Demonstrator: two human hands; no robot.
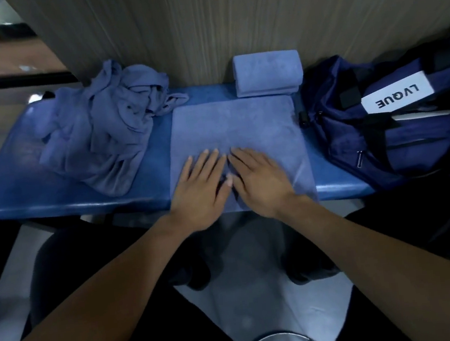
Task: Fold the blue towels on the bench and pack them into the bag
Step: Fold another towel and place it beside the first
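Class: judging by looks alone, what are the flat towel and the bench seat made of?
Flat towel: soft matt terry or microfibre cloth, by its fuzzy nap. Bench seat: probably smooth vinyl or plastic, since its blue surface shows glossy highlights.

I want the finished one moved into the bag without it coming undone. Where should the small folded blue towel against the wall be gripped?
Probably across its short width: take the small folded blue towel from above, thumb on the near face where the layer edges show, fingers behind against the wall, pinching all layers together. The navy duffel bag sits just to its right on the blue padded bench.
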